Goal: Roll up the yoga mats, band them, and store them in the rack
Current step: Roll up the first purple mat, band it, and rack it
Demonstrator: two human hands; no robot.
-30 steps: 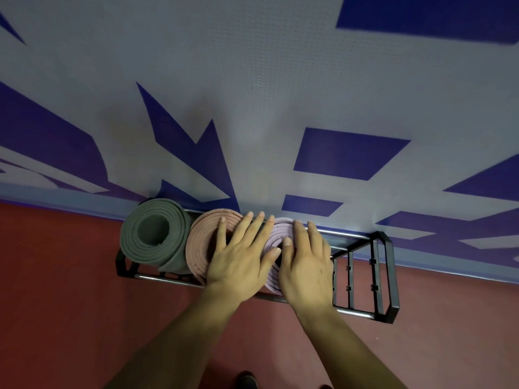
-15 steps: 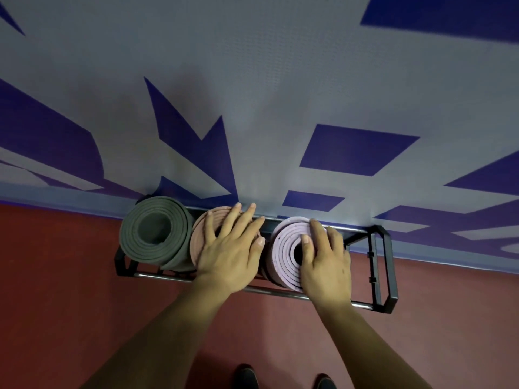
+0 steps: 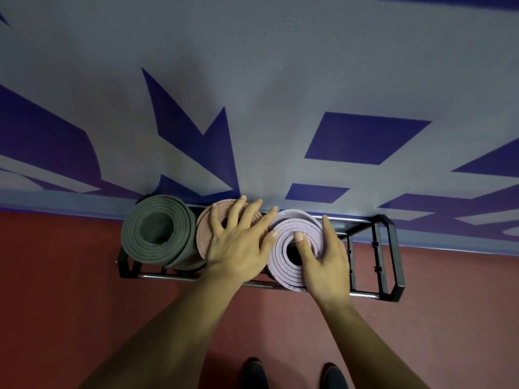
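Observation:
Three rolled yoga mats stand upright in a black metal rack (image 3: pixel 390 259) against the wall: a dark green mat (image 3: pixel 157 234) at the left, a salmon-pink mat (image 3: pixel 206 234) in the middle, a lilac mat (image 3: pixel 283 248) to its right. My left hand (image 3: pixel 238 245) lies flat with fingers spread on the top of the pink mat, its thumb touching the lilac roll. My right hand (image 3: pixel 323 259) grips the lilac mat's rim, thumb inside the hollow core, fingers round the outside. No bands are visible from above.
The rack's right end holds open slots with nothing in them. A grey wall (image 3: pixel 252 80) with purple shapes rises right behind the rack. The floor (image 3: pixel 56 304) is red-brown. My two dark shoes (image 3: pixel 254 372) show at the bottom edge.
My right hand slid right off the lilac mat's top and took hold of its rim, uncovering the roll. My left hand shifted slightly on the pink mat.

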